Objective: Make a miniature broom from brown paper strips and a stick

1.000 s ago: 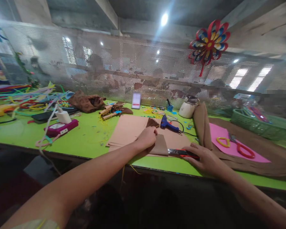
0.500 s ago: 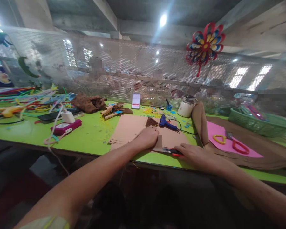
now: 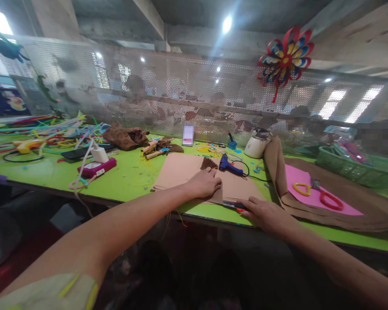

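My left hand (image 3: pixel 204 184) lies on a stack of brown paper sheets (image 3: pixel 177 170), its slightly bent fingers pressing down on the top sheet. By those fingertips is a fan of dark brown fringed paper (image 3: pixel 208 163). At the stack's front edge, my right hand (image 3: pixel 261 211) is closed around a slim black-and-red utility knife (image 3: pixel 233 204), which lies flat and points left toward the paper. The fingers partly cover the knife. A blue glue gun (image 3: pixel 229 165) with a black cord rests on the sheets just behind both hands.
Scissors (image 3: pixel 331 201) lie on pink paper (image 3: pixel 352 209) over brown material at right, near a green basket (image 3: pixel 342 168). A white kettle (image 3: pixel 255 145) and phone (image 3: pixel 188 135) stand behind. Left are a purple power strip (image 3: pixel 98 167), a brown cloth bundle (image 3: pixel 124 137) and colourful strips (image 3: pixel 61 129).
The view has shifted slightly, so things sit a little further right. My left hand still presses the paper, and the utility knife stays in my right hand at the sheet's front edge.
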A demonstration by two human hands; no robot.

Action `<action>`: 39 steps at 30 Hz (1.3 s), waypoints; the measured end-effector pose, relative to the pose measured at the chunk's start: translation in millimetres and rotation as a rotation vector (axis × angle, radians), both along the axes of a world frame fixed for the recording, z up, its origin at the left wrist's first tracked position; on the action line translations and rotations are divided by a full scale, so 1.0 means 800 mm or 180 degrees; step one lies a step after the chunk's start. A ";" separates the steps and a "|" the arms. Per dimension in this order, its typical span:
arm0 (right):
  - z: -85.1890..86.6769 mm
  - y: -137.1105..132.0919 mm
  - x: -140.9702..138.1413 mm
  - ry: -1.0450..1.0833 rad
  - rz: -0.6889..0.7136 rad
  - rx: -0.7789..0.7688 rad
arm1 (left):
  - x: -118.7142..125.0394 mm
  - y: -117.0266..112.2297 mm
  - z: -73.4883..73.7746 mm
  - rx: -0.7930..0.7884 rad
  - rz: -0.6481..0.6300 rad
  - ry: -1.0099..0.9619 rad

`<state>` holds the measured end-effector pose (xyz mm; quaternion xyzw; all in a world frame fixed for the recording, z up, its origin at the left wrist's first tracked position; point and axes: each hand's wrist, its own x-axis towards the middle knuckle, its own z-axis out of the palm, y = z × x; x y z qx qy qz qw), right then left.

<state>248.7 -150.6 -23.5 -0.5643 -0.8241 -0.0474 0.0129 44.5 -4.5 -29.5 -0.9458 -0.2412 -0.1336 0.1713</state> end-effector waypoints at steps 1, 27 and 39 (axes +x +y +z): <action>-0.001 -0.001 0.001 0.0004 0.0006 0.0020 | 0.000 -0.001 0.000 -0.0029 0.0009 -0.0006; -0.003 -0.033 -0.005 0.0059 -0.0235 0.0138 | 0.003 -0.018 0.011 -0.0392 0.0350 -0.0128; 0.018 -0.007 -0.012 0.0565 0.0137 -0.0109 | 0.014 -0.004 0.044 -0.1029 0.0380 0.0326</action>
